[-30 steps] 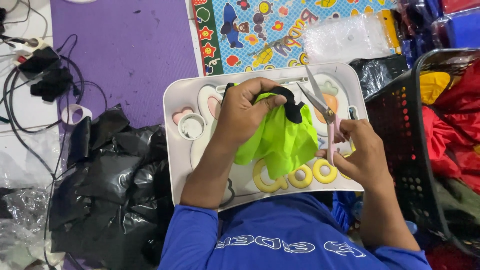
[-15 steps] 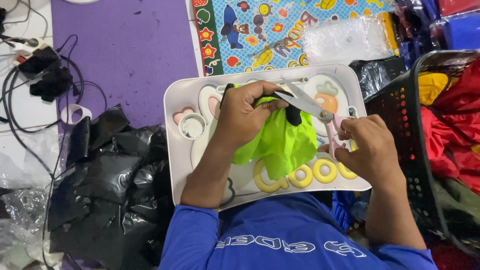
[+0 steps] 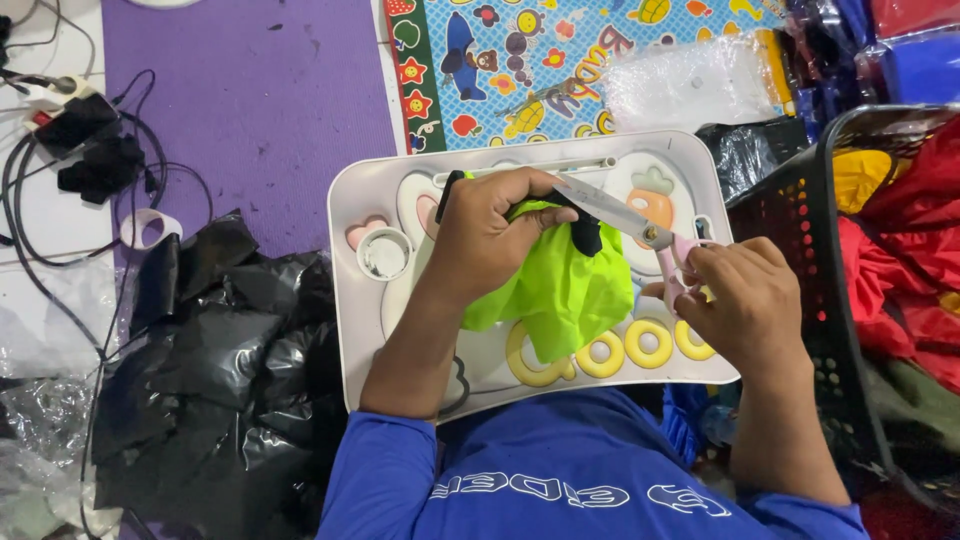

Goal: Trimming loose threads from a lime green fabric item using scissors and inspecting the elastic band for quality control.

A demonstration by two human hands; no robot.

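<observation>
Neon-green fabric (image 3: 565, 290) lying bunched on white lap tray (image 3: 350, 290), black trim at top edge. Left hand (image 3: 490, 240) pressing down on it — fingers curled, gripping cloth. Right hand (image 3: 745, 300) holding pink-handled scissors (image 3: 640, 232), fingers closed through loops; blades pointing left, tips meeting fabric beside left fingers. Black plastic bags (image 3: 200, 370) lying left of tray — black mesh basket (image 3: 800, 270) standing right.

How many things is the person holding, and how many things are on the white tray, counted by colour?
Neon green cloth, in the left hand: 1
Pink-handled scissors, in the right hand: 1
White tray under them: 1
Total: 3
</observation>
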